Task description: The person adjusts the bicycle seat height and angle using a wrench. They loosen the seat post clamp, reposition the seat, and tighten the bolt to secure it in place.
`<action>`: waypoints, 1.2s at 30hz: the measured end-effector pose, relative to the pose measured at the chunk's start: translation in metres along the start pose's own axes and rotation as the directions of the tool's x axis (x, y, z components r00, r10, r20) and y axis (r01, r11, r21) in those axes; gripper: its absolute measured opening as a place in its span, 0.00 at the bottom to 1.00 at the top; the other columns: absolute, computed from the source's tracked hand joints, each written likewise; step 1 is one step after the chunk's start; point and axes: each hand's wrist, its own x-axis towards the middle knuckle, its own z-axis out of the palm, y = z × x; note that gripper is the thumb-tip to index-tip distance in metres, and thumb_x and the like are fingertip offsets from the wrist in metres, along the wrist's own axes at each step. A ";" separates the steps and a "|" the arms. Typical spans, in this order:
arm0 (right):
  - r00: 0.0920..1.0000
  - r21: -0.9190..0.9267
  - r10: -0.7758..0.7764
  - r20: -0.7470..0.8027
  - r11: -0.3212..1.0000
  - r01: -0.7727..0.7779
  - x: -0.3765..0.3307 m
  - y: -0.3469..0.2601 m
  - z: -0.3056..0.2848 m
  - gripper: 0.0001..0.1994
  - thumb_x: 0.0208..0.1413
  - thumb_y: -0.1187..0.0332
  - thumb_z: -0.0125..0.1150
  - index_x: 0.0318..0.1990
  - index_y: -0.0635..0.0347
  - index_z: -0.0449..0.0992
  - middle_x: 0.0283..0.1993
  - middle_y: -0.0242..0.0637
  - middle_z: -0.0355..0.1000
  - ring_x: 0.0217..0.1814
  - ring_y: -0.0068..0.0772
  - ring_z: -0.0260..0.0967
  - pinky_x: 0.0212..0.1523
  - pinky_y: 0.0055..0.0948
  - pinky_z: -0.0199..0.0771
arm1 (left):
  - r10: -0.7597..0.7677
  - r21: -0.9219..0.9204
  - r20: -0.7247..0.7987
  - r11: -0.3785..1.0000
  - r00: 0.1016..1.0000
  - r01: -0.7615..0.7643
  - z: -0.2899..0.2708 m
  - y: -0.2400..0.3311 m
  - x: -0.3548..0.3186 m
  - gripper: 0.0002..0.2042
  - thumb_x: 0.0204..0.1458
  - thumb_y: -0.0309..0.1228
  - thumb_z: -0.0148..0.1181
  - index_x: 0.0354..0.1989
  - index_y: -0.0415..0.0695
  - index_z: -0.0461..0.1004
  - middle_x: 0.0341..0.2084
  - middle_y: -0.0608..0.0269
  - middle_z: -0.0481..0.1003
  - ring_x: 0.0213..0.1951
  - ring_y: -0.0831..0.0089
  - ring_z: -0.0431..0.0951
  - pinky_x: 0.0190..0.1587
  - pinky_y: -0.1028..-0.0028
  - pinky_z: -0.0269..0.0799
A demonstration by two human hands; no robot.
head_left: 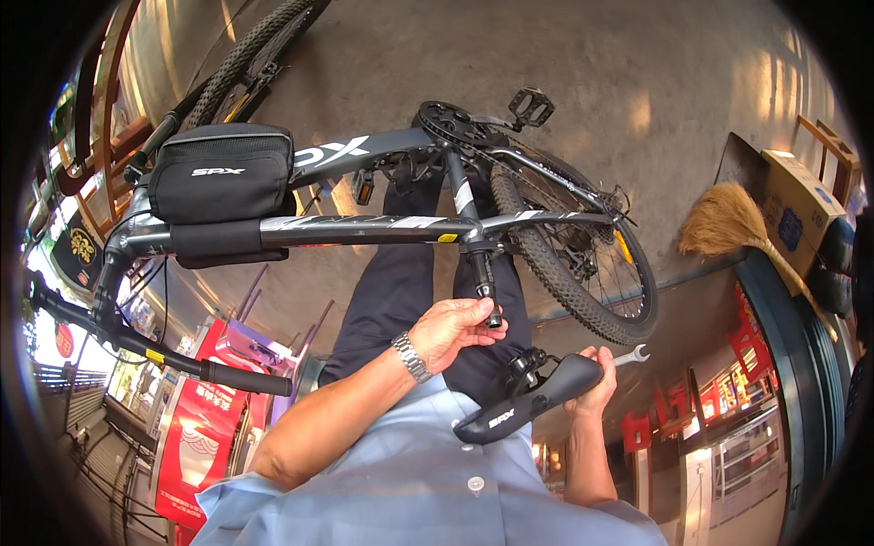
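A dark grey bicycle (364,227) lies across the middle of the view. Its black seat post (481,268) points toward me. My left hand (452,332), with a metal watch on the wrist, pinches the end of that seat post. Just to the right, my right hand (596,380) holds a detached black saddle (533,400) together with a silver open-end wrench (633,355). The saddle's clamp faces the seat post, a short gap away from it. My dark trouser legs show behind the frame.
A black frame bag (223,173) hangs on the top tube near the handlebar (146,346). The rear wheel (592,273), chainring (451,123) and a pedal (532,106) lie to the right. Further right are a straw broom (728,223) and a cardboard box (801,205). A red banner (196,428) is at lower left.
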 end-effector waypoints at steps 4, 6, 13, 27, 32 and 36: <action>0.999 0.025 0.043 0.028 0.999 -0.044 0.007 0.004 -0.015 0.16 0.64 0.58 0.52 0.26 0.56 0.70 0.22 0.33 0.67 0.20 0.28 0.65 0.21 0.28 0.68 | 0.075 -0.002 -0.008 0.997 0.997 -0.075 -0.003 -0.009 0.004 0.19 0.60 0.45 0.62 0.45 0.38 0.77 0.39 0.54 0.81 0.45 0.63 0.82 0.52 0.66 0.74; 0.994 0.011 0.094 0.061 0.995 -0.095 0.006 -0.001 -0.014 0.15 0.64 0.59 0.50 0.26 0.56 0.67 0.23 0.34 0.66 0.22 0.29 0.65 0.23 0.30 0.68 | 0.058 -0.109 0.069 0.993 0.996 -0.050 -0.008 -0.010 0.007 0.19 0.62 0.44 0.59 0.47 0.39 0.76 0.41 0.53 0.81 0.49 0.62 0.80 0.54 0.64 0.73; 0.978 0.059 0.195 0.079 0.978 -0.200 0.000 0.004 -0.030 0.14 0.64 0.58 0.51 0.27 0.55 0.68 0.24 0.31 0.67 0.23 0.29 0.66 0.25 0.31 0.70 | 0.132 -0.417 0.248 0.909 0.960 -0.017 -0.015 -0.013 0.020 0.17 0.63 0.38 0.57 0.52 0.36 0.74 0.44 0.54 0.79 0.52 0.63 0.78 0.54 0.66 0.74; 0.985 0.034 -0.114 -0.129 0.992 0.120 -0.040 0.030 -0.004 0.11 0.64 0.61 0.52 0.35 0.57 0.71 0.30 0.33 0.71 0.33 0.34 0.73 0.35 0.34 0.76 | 0.212 -0.006 0.114 0.977 0.970 -0.213 -0.019 -0.016 0.012 0.24 0.64 0.50 0.54 0.53 0.39 0.74 0.47 0.56 0.78 0.50 0.69 0.77 0.54 0.67 0.71; 0.948 0.030 -0.306 -0.085 0.950 0.309 -0.033 0.025 0.019 0.12 0.67 0.62 0.45 0.34 0.56 0.69 0.29 0.32 0.69 0.30 0.30 0.69 0.35 0.33 0.75 | 0.268 -0.053 0.241 0.963 0.933 -0.264 -0.025 -0.023 -0.060 0.36 0.66 0.59 0.38 0.64 0.37 0.65 0.56 0.49 0.73 0.57 0.64 0.73 0.61 0.65 0.67; 0.898 0.024 -0.436 0.060 0.900 0.436 -0.020 0.025 0.020 0.13 0.68 0.62 0.43 0.32 0.56 0.67 0.28 0.31 0.67 0.30 0.27 0.68 0.34 0.29 0.72 | 0.432 0.075 0.298 0.878 0.851 -0.472 -0.026 -0.029 -0.092 0.27 0.65 0.49 0.50 0.60 0.36 0.69 0.56 0.50 0.74 0.59 0.64 0.73 0.63 0.65 0.65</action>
